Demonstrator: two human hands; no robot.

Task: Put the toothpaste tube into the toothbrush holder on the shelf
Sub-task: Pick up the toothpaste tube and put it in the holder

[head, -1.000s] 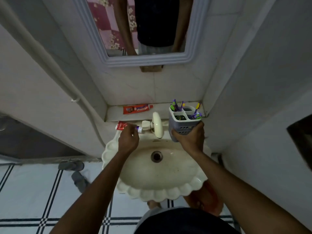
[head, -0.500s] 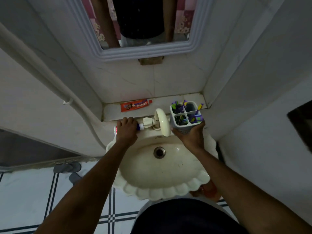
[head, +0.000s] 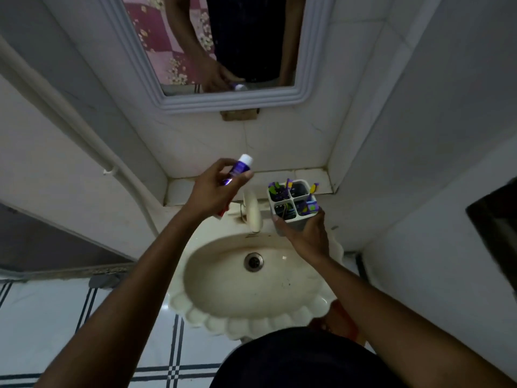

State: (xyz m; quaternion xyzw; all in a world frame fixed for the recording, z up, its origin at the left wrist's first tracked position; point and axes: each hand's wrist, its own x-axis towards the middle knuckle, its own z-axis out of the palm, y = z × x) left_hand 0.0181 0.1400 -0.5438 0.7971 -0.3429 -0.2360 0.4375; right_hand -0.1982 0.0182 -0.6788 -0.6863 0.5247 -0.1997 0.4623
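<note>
- Right now the left hand [head: 215, 191] has its fingers [head: 223, 166] wrapped around the toothpaste tube [head: 239, 170], which is raised above the shelf [head: 307, 175] with its white cap pointing up and away; the red tail end pokes out below the wrist. The tube is not yet in the holder.
- Meanwhile the right hand [head: 305, 236] grips the toothbrush holder [head: 292, 204] from below, holding it in the air over the back edge of the sink [head: 251, 289], so it is not resting on the shelf.
- Because of that, the holder could tilt under a push from the tube and spill the toothbrushes [head: 279, 189] into the basin.
- Three of the four compartments look crowded with brushes; aiming for one of those would likely jam the tube or lever a brush out. The back right one looks freest.
- The tube sits cap-up and well left of the holder, so it must swing across the tap [head: 253, 211]; a careless sweep could knock against it.
- A loosened grip mid-swing would probably drop the tube into the sink.
- Even once loaded, the holder has to go back on the narrow shelf; set near the edge, it may topple.
</note>
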